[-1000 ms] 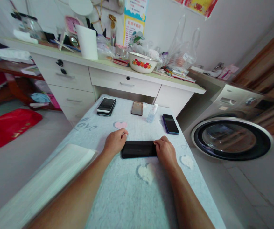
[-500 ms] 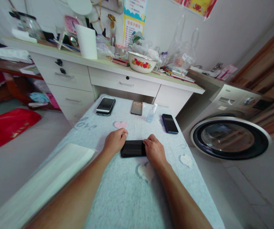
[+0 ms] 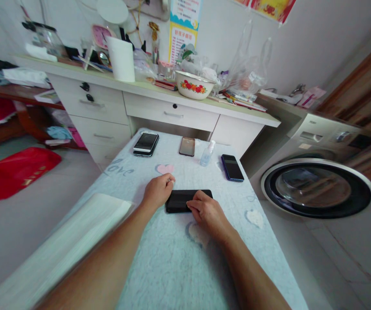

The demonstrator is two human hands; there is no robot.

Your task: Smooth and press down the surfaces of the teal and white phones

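Observation:
A black smartphone [image 3: 177, 202] lies flat and crosswise on the cloth-covered table, screen upward. My left hand [image 3: 159, 189] is closed beside the phone's upper left corner, fingers curled in, and what it holds, if anything, is hidden. Over the right half of the screen, my right hand [image 3: 207, 211] has its fingertips pinched together; anything between them is too small to make out. Farther back are a clear spray bottle [image 3: 207, 154], a phone case [image 3: 187, 146], a dark blue-edged phone [image 3: 232, 168] and a stack of phones [image 3: 146, 144].
A patterned light-blue cloth [image 3: 159, 267] covers the table. At its left lies a long pale board-like strip [image 3: 62, 245]. A white desk [image 3: 107, 120] with a floral enamel bowl [image 3: 194, 86] stands behind, and a washing machine [image 3: 314, 150] is at the right.
My right hand has moved left from the phone's right end onto its screen, uncovering the right corner. My left hand stays by the left end. The whole view has shifted slightly.

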